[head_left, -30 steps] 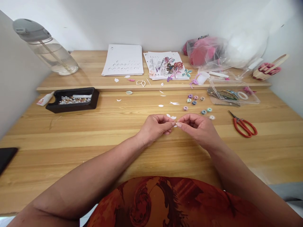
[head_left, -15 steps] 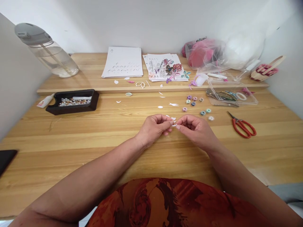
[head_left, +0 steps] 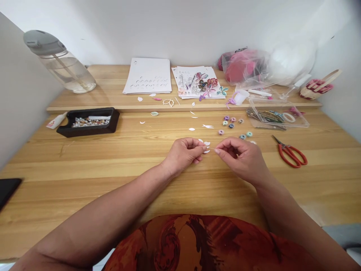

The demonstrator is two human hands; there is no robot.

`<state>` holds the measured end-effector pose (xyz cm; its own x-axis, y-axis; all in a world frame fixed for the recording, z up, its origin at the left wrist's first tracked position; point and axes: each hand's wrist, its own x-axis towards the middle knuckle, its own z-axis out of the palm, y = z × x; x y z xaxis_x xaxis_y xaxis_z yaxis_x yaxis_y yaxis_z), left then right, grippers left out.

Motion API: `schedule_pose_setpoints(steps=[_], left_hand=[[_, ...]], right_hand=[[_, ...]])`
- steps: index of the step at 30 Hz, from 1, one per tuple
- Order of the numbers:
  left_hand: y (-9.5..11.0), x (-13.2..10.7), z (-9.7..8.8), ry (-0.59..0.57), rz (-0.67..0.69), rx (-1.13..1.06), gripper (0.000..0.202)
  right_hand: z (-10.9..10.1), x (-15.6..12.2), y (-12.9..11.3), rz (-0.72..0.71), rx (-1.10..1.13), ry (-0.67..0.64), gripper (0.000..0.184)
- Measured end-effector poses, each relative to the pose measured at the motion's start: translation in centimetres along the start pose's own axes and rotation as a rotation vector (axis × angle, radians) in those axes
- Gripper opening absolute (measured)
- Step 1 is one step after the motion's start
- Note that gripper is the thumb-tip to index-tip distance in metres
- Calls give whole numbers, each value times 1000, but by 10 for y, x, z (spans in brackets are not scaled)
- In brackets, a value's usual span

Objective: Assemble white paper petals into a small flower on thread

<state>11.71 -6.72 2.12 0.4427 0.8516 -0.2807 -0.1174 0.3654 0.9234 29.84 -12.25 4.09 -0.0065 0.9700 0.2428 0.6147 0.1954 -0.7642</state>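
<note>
My left hand (head_left: 184, 154) and my right hand (head_left: 242, 156) rest on the wooden table (head_left: 84, 162) near its middle, fingertips a short gap apart. Both are pinched closed on a thin pale paper strip (head_left: 211, 149) that runs between them. Small white paper petals (head_left: 206, 143) lie on the table just behind the fingertips. Several small coloured paper coils (head_left: 231, 124) lie beyond my right hand.
Red scissors (head_left: 290, 153) lie at the right. A clear tray of paper strips (head_left: 278, 114), a black tray of beads (head_left: 88, 121), a glue tube (head_left: 55, 120), a water bottle (head_left: 60, 64), white sheets (head_left: 148, 75), finished paper flowers (head_left: 204, 82), plastic bags (head_left: 248, 66) and a small basket (head_left: 318, 86) stand behind. A dark object (head_left: 7, 188) lies at the left edge.
My right hand has drawn a little to the right, away from the left, and the strip now shows stretched between the fingertips. The view shifted slightly.
</note>
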Motion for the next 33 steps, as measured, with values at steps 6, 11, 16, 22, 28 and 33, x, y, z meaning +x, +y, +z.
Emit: schedule_pose_setpoints(steps=[6,11,16,22,28,33], left_hand=[[-1,1,-1,5,8,57,27],[0,1,-3,-19,19,130,21],[0,0,-3,-51,26,144,20],[0,0,-4,-72,18,119,22],[1,0,-4,-70,-3,71,23],[3,0,-2,-40,-1,28,24]], right_hand=[[-3,1,1,-54,-52,34,6],[-8,4,5,-27,-17,42,10],[-8,6,10,35,76,26,14],[-7,7,16,90,123,3,17],[-3,8,15,152,138,-12,21],[0,7,12,154,118,-34,18]])
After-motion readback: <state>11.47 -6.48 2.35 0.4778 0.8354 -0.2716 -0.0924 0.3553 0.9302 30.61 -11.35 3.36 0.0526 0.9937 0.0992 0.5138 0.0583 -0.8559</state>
